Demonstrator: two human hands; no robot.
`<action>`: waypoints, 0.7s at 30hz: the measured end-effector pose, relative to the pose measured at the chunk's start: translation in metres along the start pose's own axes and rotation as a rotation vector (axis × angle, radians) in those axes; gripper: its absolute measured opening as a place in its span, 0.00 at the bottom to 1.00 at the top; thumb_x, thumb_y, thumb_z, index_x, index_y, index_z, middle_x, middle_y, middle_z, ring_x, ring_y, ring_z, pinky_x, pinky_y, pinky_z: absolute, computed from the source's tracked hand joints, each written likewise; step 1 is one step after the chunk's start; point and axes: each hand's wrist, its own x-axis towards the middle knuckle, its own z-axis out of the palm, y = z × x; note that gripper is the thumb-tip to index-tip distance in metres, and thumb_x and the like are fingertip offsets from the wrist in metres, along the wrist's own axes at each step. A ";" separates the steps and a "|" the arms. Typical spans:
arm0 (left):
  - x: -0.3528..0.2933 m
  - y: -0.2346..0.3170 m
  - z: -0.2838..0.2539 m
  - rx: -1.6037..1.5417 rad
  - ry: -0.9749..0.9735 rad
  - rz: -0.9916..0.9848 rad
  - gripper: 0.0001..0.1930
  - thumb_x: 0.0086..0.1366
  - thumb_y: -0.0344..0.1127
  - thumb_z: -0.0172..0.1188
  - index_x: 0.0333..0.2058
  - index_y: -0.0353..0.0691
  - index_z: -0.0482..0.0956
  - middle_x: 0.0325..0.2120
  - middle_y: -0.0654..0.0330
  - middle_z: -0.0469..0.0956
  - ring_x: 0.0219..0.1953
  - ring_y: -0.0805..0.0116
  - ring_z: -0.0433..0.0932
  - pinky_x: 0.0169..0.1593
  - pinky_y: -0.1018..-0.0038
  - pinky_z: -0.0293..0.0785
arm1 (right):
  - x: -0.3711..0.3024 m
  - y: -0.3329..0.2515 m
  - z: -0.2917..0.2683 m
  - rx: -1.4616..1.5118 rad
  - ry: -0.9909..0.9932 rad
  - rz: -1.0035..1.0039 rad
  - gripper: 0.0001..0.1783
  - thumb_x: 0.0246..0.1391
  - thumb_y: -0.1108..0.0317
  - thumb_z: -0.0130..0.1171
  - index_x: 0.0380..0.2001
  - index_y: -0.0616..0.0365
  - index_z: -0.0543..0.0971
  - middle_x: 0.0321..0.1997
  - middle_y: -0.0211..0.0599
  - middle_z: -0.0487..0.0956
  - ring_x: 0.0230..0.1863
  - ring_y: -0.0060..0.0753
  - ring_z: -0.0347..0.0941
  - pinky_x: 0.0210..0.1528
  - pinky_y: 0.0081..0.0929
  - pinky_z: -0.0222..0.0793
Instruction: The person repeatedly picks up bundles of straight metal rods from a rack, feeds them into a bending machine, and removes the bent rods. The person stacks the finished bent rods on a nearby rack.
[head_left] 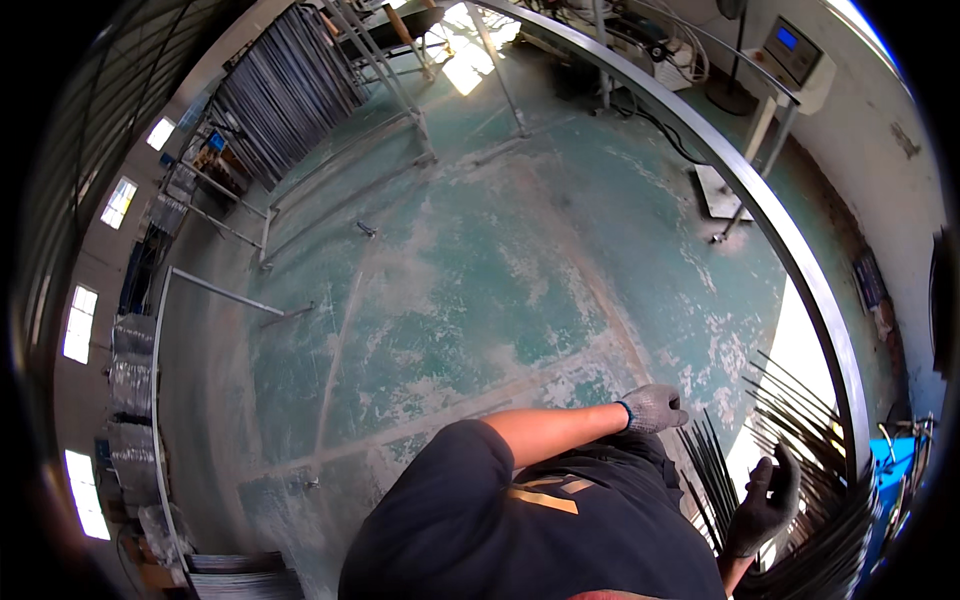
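My left hand (655,408), in a grey knitted work glove with a blue cuff edge, is in front of my body with its fingers curled in. Nothing shows sticking out of it. To the right, my right hand (768,505) wears a dark-palmed glove. Its thumb and fingers stand apart, and I see nothing between them. Beside it is a large bundle of thin dark rods (835,540), fanned out toward the right. A smaller group of dark rods (708,470) lies between my two hands. Whether the right hand touches any rod, I cannot tell.
A long curved-looking metal rail (790,235) runs along the right side. Behind it stand a control box (793,50) and a white base plate (722,192). Metal frames (425,135) and stacked dark bars (285,95) are at the far left. Worn green floor (450,300) lies ahead.
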 end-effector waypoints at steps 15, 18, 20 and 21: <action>-0.019 -0.181 -0.420 -0.553 0.605 -0.473 0.15 0.70 0.43 0.64 0.41 0.34 0.82 0.29 0.60 0.84 0.29 0.74 0.81 0.36 0.75 0.79 | 0.298 -0.252 0.522 0.353 -0.592 -0.254 0.15 0.62 0.75 0.66 0.51 0.64 0.83 0.29 0.30 0.80 0.31 0.14 0.71 0.37 0.19 0.71; -0.016 -0.227 -0.489 -0.741 0.860 -0.416 0.14 0.72 0.42 0.63 0.42 0.34 0.82 0.31 0.60 0.85 0.31 0.74 0.82 0.36 0.75 0.79 | 0.321 -0.344 0.616 0.324 -0.753 -0.497 0.16 0.59 0.71 0.70 0.50 0.59 0.84 0.27 0.36 0.83 0.28 0.23 0.78 0.35 0.24 0.76; -0.010 -0.263 -0.526 -0.946 0.925 -0.402 0.14 0.73 0.42 0.63 0.42 0.34 0.82 0.32 0.60 0.85 0.31 0.73 0.82 0.35 0.75 0.78 | 0.329 -0.402 0.679 0.314 -0.822 -0.645 0.16 0.57 0.68 0.72 0.49 0.56 0.85 0.27 0.40 0.84 0.27 0.37 0.83 0.35 0.30 0.79; -0.008 -0.285 -0.544 -1.043 0.955 -0.393 0.14 0.73 0.42 0.63 0.42 0.34 0.83 0.33 0.60 0.85 0.31 0.73 0.82 0.35 0.75 0.78 | 0.337 -0.426 0.713 0.326 -0.811 -0.703 0.17 0.57 0.68 0.72 0.49 0.55 0.85 0.27 0.41 0.84 0.28 0.38 0.83 0.35 0.31 0.79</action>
